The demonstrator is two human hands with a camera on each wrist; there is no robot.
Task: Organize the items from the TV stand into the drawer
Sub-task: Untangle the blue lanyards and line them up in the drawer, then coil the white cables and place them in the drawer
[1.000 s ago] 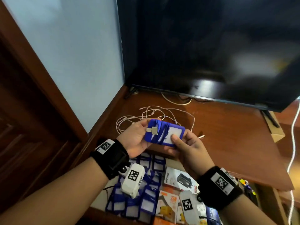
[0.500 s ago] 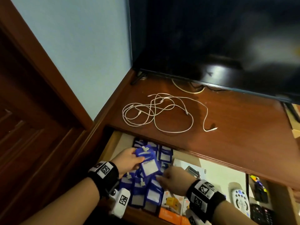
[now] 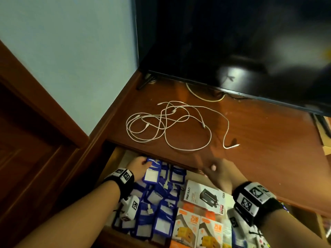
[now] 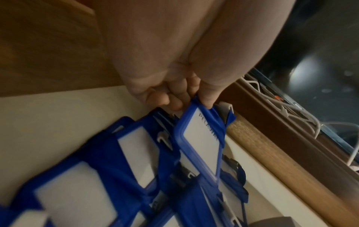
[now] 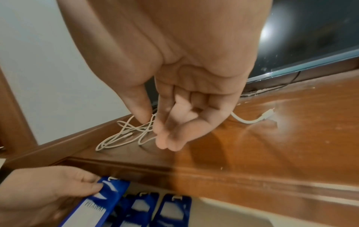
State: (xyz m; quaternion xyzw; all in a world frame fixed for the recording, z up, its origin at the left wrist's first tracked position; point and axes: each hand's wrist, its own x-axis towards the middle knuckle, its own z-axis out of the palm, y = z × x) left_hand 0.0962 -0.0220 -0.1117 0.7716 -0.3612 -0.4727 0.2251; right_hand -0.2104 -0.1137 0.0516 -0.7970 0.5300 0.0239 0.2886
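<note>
My left hand (image 3: 145, 162) is down in the open drawer (image 3: 114, 163) at its back left, pinching the top edge of a blue badge holder (image 3: 152, 173) with a white card. The left wrist view shows thumb and fingers (image 4: 186, 98) on that badge holder (image 4: 200, 138), which lies over several other blue holders (image 3: 157, 208). My right hand (image 3: 211, 167) hovers empty over the TV stand's (image 3: 259, 140) front edge, fingers loose. Tangled white cables (image 3: 170, 126) lie on the stand beyond that right hand (image 5: 167, 130), with the cables (image 5: 124, 135) just past its fingertips.
A black TV (image 3: 232, 42) stands at the back of the stand, with a cable (image 3: 204, 97) under it. A white ONESAIT box (image 3: 204, 196) and orange-and-white boxes (image 3: 197, 228) fill the drawer's right part. A wooden door (image 3: 26, 140) is on the left.
Both hands carried the badge holder from above the stand down into the drawer. My right hand has let go and risen to the stand's edge; my left still holds it.
</note>
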